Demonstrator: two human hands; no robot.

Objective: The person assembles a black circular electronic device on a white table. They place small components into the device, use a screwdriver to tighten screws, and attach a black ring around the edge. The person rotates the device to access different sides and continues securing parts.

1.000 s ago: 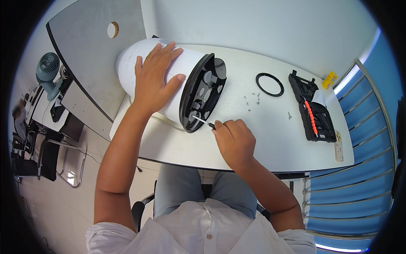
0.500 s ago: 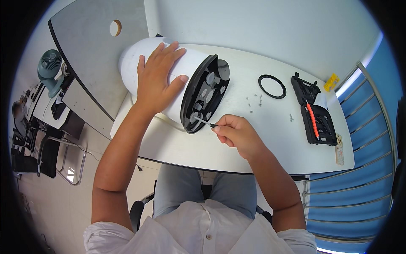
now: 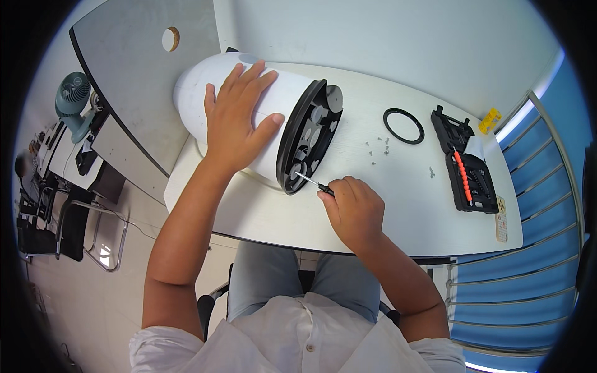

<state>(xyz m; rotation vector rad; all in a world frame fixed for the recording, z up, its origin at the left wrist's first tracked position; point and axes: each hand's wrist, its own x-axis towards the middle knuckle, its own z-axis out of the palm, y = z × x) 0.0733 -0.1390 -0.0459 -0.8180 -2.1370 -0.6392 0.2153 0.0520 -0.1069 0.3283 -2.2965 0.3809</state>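
A large white rounded appliance (image 3: 249,93) lies on its side, its black underside (image 3: 305,137) facing right. Round fittings sit inside that recessed end. Fingers spread, my left hand (image 3: 239,115) lies flat across the white body. My right hand (image 3: 354,208) is closed around the handle of a screwdriver (image 3: 307,179); the shaft points left, its tip at a round fitting low on the underside. The handle is mostly hidden in my fist. Several small screws (image 3: 386,146) are scattered on the white table (image 3: 280,217) to the right of the appliance.
A black ring (image 3: 403,126) lies toward the back. Farther right, an opened black tool case (image 3: 476,180) holds an orange shaft (image 3: 463,178); a pale remote (image 3: 501,219) is beside it. A grey panel (image 3: 130,68) stands at left, metal railings (image 3: 541,214) at right.
My right hand has turned over at the screwdriver, and more of its dark handle end shows. The left hand stays on the appliance. The whole view has shifted slightly.
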